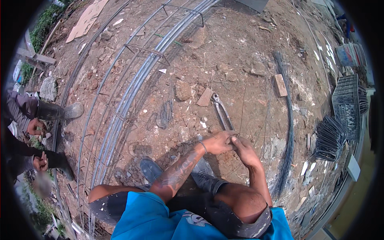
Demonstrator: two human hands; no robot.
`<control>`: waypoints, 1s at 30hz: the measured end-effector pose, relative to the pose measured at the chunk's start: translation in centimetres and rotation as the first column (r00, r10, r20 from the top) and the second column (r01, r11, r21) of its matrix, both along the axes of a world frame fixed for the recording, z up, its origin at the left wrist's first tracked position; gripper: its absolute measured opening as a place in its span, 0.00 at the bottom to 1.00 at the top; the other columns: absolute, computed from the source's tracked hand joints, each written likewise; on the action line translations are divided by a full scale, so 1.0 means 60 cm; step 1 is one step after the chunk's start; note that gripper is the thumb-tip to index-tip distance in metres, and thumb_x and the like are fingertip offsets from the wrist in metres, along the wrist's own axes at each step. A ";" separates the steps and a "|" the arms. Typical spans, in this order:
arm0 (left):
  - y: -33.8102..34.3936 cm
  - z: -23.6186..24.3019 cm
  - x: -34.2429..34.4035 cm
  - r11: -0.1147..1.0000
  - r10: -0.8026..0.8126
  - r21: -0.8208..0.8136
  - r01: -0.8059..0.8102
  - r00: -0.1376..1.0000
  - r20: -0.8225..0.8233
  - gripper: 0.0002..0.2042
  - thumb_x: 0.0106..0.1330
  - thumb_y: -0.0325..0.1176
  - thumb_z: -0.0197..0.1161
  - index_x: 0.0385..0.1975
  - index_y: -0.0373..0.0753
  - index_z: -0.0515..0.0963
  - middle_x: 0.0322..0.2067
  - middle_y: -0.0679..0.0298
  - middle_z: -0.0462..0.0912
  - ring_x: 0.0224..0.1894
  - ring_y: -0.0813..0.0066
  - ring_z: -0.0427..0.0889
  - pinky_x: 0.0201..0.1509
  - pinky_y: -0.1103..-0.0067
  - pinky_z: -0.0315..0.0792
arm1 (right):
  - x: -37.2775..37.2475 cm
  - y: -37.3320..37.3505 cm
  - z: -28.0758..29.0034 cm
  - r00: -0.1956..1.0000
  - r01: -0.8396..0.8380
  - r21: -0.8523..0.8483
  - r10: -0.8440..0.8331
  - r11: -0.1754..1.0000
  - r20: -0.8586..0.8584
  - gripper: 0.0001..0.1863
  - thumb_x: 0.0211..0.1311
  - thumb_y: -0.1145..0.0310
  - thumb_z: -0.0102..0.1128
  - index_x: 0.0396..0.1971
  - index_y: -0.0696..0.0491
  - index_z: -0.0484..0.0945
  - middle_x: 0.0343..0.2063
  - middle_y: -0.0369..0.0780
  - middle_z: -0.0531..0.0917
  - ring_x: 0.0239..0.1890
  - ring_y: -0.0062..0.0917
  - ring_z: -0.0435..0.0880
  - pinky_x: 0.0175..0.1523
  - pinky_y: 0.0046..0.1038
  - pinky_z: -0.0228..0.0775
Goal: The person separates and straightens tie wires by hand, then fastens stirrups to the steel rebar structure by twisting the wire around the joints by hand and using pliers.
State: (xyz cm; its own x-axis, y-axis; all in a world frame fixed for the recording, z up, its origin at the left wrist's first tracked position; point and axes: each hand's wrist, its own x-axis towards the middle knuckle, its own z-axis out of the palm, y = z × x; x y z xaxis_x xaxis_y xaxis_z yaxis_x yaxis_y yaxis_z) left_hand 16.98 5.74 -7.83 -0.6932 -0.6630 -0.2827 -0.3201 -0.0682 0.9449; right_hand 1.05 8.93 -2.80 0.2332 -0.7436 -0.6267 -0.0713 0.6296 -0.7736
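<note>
My left hand [219, 143] and my right hand [245, 153] meet in front of my knees, fingers bent and pressed together. Whatever they pinch is too small or hidden to make out. Just beyond the fingertips lies a pair of end-cutting pincers [220, 111] on the dirt, jaws pointing away and handles slightly apart, their ends close to my left hand. A small loose bundle of tie wire [164, 113] lies left of the pincers. Beside the jaws is a flat broken tile piece [205, 97].
A long rebar cage [138, 76] curves along my left. Another person's hand [37, 126] and boots show beyond it. To my right are a long wire bundle [289, 132], a brick [281, 85] and stacked bent steel stirrups [331, 138]. Stones [183, 91] dot the ground.
</note>
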 end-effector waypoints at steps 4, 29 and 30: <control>0.013 0.002 -0.024 0.995 0.082 0.061 -0.082 0.997 -0.004 0.29 0.60 0.34 0.51 0.59 0.24 0.56 0.54 0.39 0.66 0.60 0.49 0.64 0.64 0.68 0.57 | -0.010 0.002 -0.021 0.976 -0.015 -0.130 -0.014 0.991 -0.218 0.19 0.67 0.58 0.48 0.31 0.61 0.76 0.24 0.36 0.75 0.30 0.17 0.69 0.38 0.26 0.64; 0.038 -0.012 -0.045 0.668 0.538 0.646 -0.369 0.839 -0.077 0.30 0.68 0.60 0.34 0.28 0.37 0.71 0.13 0.69 0.68 0.12 0.81 0.66 0.15 0.84 0.60 | 0.008 -0.082 -0.007 0.886 -0.104 -0.383 -0.089 0.918 -0.454 0.16 0.59 0.68 0.57 0.45 0.59 0.72 0.25 0.45 0.82 0.28 0.28 0.81 0.34 0.29 0.70; 0.041 -0.021 -0.044 0.666 0.547 0.640 -0.384 0.835 -0.069 0.30 0.68 0.60 0.34 0.28 0.37 0.71 0.13 0.69 0.68 0.12 0.81 0.66 0.15 0.84 0.60 | 0.010 -0.082 -0.010 0.875 -0.111 -0.396 -0.099 0.912 -0.474 0.15 0.58 0.70 0.58 0.46 0.57 0.72 0.25 0.43 0.83 0.30 0.24 0.81 0.35 0.27 0.71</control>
State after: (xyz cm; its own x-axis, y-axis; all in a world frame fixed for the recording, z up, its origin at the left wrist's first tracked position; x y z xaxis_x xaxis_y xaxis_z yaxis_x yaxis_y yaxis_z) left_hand 14.37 8.18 -9.11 -0.4359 -0.6769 -0.5931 0.1327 -0.7001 0.7016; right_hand 1.63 4.03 -3.38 -0.0086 -0.9509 -0.3093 -0.4969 0.2725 -0.8239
